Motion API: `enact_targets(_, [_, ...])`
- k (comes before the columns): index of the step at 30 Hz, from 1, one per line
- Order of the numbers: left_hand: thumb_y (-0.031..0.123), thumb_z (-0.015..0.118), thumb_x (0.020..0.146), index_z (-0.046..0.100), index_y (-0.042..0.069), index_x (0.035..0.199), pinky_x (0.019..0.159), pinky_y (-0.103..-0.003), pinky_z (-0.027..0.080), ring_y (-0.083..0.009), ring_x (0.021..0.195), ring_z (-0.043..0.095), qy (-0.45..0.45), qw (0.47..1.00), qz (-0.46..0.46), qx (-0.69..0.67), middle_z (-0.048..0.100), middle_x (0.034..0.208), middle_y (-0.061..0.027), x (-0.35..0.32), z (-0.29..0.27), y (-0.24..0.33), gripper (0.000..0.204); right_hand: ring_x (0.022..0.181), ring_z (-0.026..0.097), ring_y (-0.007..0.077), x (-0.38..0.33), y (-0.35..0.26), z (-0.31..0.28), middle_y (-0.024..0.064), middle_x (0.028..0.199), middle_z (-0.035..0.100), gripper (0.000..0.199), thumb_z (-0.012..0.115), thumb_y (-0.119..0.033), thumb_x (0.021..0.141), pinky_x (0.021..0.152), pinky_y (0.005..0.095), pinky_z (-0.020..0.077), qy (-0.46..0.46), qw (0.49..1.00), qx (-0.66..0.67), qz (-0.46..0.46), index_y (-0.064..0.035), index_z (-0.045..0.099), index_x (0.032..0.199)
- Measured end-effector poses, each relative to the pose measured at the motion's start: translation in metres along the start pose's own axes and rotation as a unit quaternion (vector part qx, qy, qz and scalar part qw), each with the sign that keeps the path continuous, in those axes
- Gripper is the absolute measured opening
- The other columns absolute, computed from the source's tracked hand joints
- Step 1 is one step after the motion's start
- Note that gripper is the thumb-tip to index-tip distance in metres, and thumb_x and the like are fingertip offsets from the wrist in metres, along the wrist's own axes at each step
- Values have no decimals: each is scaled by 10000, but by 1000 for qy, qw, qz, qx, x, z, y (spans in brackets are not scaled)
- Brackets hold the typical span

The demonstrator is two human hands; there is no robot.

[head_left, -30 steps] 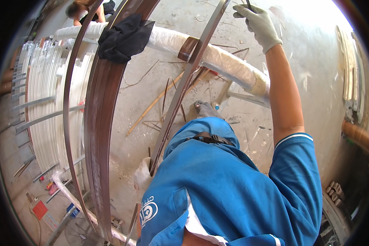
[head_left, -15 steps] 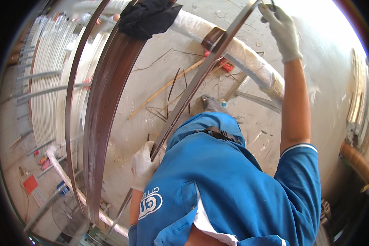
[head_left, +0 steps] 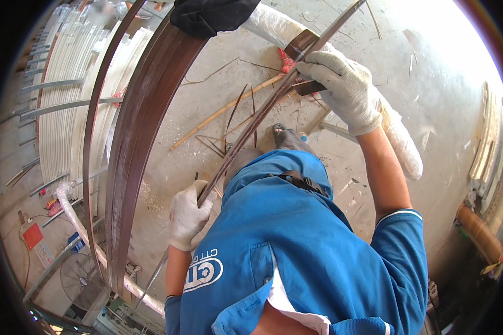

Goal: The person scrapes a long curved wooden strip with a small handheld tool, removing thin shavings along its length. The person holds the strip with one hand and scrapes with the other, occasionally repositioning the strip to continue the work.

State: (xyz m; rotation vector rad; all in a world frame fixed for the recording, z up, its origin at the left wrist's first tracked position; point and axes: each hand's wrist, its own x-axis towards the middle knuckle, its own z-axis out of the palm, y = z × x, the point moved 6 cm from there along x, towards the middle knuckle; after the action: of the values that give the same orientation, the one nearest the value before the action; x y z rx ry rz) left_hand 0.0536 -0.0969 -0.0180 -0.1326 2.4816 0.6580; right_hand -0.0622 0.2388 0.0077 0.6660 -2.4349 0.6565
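A long, narrow brown profile bar (head_left: 257, 118) runs at a slant across my front, from near my left side to the upper right. My left hand (head_left: 189, 216), in a pale knitted work glove, is closed around its near end. Farther along, my gloved right hand (head_left: 346, 89) has its fingers closed on the bar. Below those fingertips a flat brown piece (head_left: 308, 87) sticks out; whether I hold it too is hidden. The bar crosses over a support wrapped in white film (head_left: 276, 25), next to a short brown block (head_left: 302, 43).
Wide brown profiles (head_left: 142, 128) stand at left, a black cloth (head_left: 212, 15) over their far end. Beyond are stacked white profiles (head_left: 67, 134) and a fan (head_left: 84, 276). A wooden stick (head_left: 223, 117) and dark strips (head_left: 237, 111) litter the floor by my feet.
My right hand has come from the bar's far end back toward me, onto its middle stretch. The left hand stays at the near end. The flat brown piece now shows under the right fingers.
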Motion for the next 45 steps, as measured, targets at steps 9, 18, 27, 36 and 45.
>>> enact_targets(9, [206,721,871,646,4,884,561,-368,425,-197,553,510,10,998,55,-6,555,625,-118,3,-8,7,216,1057,663,235,-17,-9,12,87,1117,652,249,675,58,812,881,322,556,-95,961,198,170,-66,685,1028])
enact_targets(18, [249,740,883,681,-6,942,589,-386,460,-248,593,592,31,997,77,-6,622,669,-146,1,-6,3,269,969,597,97,-42,-8,23,62,1188,647,123,542,19,996,841,260,530,79,851,432,287,-34,607,1086])
enact_targets(27, [281,712,906,683,11,1027,699,-468,508,-431,813,667,28,989,129,67,696,855,-233,2,-1,-4,296,531,361,-3,-46,-47,22,12,824,672,187,563,-266,1048,484,176,288,15,733,588,342,-85,613,1043])
enact_targets(36, [253,708,880,670,29,1067,717,-482,529,-408,826,691,67,981,121,137,706,848,-213,-1,7,0,294,727,538,51,-53,-2,29,-12,759,671,300,710,-323,961,657,233,421,118,803,317,492,-33,745,893])
enact_targets(45, [281,665,921,601,48,1002,680,-485,556,-386,755,707,53,972,151,171,696,824,-200,0,19,1,255,447,316,-10,-58,5,65,-98,643,498,167,737,-249,953,403,178,212,152,681,513,500,-89,695,976])
